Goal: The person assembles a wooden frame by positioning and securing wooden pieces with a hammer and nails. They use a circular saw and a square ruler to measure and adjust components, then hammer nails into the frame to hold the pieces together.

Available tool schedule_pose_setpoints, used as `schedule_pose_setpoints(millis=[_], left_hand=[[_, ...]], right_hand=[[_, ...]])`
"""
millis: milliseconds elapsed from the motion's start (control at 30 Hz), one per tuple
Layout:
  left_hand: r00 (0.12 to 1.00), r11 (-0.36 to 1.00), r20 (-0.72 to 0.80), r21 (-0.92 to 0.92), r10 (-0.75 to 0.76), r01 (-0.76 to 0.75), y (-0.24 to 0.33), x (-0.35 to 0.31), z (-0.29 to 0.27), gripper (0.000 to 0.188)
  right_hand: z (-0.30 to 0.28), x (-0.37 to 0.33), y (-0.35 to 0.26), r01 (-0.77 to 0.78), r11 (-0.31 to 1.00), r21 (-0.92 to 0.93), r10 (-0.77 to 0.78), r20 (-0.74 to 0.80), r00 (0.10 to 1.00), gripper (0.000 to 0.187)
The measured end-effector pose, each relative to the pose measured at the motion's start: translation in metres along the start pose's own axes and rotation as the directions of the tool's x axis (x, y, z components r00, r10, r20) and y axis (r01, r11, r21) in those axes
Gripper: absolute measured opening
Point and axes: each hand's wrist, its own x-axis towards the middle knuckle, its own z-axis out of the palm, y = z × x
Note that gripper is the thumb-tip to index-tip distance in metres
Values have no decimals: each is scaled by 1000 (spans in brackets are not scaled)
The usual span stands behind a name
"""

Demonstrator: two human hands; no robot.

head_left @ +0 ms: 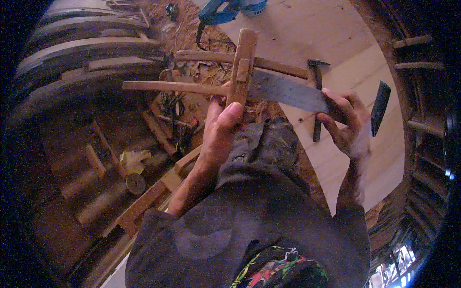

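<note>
My left hand (222,122) is closed around a wooden frame (242,53), its thumb along the upright bar. One long stick (173,87) sticks out to the left of that bar. Another stick (281,67) crosses behind it. A broad, flat grey metal blade (288,91) extends right from the upright; whether it is fixed to the wood cannot be made out. My right hand (345,120) pinches the blade's far right end between thumb and fingers. Just beneath that end, a hammer (317,129) lies on a pale wooden board, partly hidden by the blade and fingers.
The large pale board (360,177) has a curved right edge. A dark rectangular block (381,109) lies on its right side. At the top rests a blue power tool (230,13) with a black cord. Curved wooden pieces (96,45) are stacked at left; timber lengths (158,192) lie below.
</note>
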Motion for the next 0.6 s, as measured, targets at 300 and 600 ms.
schedule_pose_setpoints(millis=[300, 600], left_hand=[[999, 999, -40, -37, 22, -23, 28, -8, 47, 81], [998, 974, 54, 222, 23, -34, 21, -4, 35, 82]], right_hand=[[-30, 1, 2, -9, 999, 32, 9, -5, 1000, 55], [-40, 3, 1, 22, 1000, -19, -22, 16, 1000, 54]])
